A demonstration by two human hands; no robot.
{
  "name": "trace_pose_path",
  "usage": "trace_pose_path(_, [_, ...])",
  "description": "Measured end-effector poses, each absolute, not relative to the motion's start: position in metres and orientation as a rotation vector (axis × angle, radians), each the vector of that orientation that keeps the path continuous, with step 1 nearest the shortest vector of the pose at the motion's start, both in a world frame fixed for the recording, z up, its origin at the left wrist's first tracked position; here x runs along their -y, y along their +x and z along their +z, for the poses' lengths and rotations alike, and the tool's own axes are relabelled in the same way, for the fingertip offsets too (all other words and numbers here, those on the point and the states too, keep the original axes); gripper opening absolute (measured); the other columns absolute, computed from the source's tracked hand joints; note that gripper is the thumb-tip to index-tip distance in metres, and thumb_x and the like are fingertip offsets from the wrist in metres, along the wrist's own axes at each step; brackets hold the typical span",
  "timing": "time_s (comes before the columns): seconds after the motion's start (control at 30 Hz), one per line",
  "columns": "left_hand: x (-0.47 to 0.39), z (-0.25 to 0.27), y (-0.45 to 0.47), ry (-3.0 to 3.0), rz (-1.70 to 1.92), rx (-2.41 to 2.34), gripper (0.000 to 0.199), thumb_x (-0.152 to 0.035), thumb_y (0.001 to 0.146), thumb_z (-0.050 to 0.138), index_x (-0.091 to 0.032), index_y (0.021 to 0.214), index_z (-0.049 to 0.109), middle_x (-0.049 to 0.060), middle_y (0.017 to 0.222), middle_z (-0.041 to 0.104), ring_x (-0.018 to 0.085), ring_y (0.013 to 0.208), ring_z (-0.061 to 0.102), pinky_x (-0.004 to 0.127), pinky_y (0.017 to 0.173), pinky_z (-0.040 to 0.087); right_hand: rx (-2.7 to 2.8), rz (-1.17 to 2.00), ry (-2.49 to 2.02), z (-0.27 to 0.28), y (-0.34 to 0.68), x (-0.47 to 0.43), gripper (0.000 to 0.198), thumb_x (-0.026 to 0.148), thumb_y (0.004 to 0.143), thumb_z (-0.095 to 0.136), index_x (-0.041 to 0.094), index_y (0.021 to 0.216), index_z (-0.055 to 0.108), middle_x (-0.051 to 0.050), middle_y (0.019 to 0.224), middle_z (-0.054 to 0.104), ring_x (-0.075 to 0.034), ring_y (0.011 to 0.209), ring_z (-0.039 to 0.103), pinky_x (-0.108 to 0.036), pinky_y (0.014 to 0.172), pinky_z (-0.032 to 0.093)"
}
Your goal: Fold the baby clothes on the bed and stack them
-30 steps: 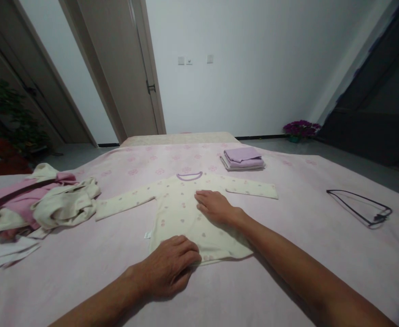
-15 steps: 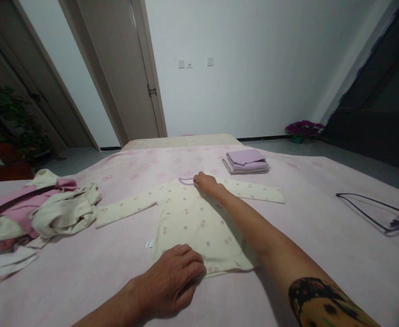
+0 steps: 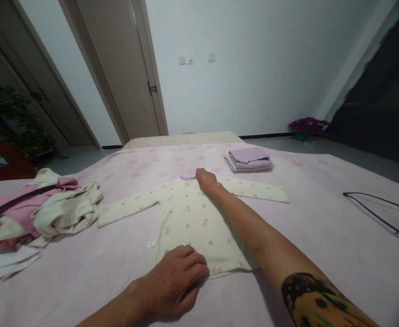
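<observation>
A cream long-sleeved child's shirt [image 3: 189,218] with small printed motifs and a lilac neckband lies flat on the pink bedspread, both sleeves spread sideways. At the collar, my right hand [image 3: 206,180] is closed on the neckline; its forearm crosses over the right half of the shirt. My left hand [image 3: 180,277] rests at the bottom hem, fingers curled and closed on the fabric there. A small white label sticks out at the shirt's left side. The fingertips of the left hand are partly hidden.
On the left lies a heap of pink and cream clothes [image 3: 63,213]. Folded lilac clothes [image 3: 250,156] sit in a stack beyond the right sleeve. A black clothes hanger [image 3: 372,207] lies at the right. Behind the bed [image 3: 124,272] are a door and a wall.
The shirt's neckline is pulled slightly straighter and flatter by my right hand. My left hand stays at the hem. The whole view has shifted a little.
</observation>
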State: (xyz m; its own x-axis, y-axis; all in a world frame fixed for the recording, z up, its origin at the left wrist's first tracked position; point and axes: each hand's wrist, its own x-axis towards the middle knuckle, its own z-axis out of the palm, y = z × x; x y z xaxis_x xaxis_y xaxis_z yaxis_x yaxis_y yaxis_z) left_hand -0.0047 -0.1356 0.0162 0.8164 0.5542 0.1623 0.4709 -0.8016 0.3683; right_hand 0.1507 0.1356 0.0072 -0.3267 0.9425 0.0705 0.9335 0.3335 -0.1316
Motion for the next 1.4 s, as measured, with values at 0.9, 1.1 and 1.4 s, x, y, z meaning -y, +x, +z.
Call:
trace_pose_path(0.9, [0.125,0.012,-0.018,2.192,0.556,-0.682,0.015,-0.025,0.086,0.058,-0.020,0.095,0.069,0.006,0.091,0.066,0.018,0.087,0.060,0.030,0.083,0.046,2.624,-0.022,-1.493,-0.003,0.255,0.034,0.061,0.042,0.102,0.036,0.008,0.152,0.037,-0.017,0.161,0.029,-0.030,0.151,0.018,-0.051,0.124,0.008])
trace_pose_path(1.1, [0.127,0.008,-0.020,2.063,0.564,-1.062,0.025,-0.036,0.097,0.047,-0.019,0.094,0.065,0.004,0.090,0.065,0.016,0.082,0.058,0.027,0.075,0.045,2.783,0.305,-1.214,0.000,0.250,0.083,0.069,0.047,0.100,0.042,0.015,0.158,0.024,-0.013,0.165,0.014,-0.026,0.153,0.009,-0.047,0.125,0.012])
trace_pose_path(1.4, [0.103,0.018,-0.038,2.019,0.529,-1.376,0.045,-0.042,0.102,0.030,-0.020,0.087,0.066,0.002,0.075,0.066,0.016,0.070,0.060,0.026,0.067,0.043,2.663,0.301,-1.316,0.012,0.269,0.055,0.052,0.043,0.103,0.034,0.020,0.146,0.050,-0.011,0.154,0.045,-0.026,0.144,0.037,-0.046,0.122,0.023])
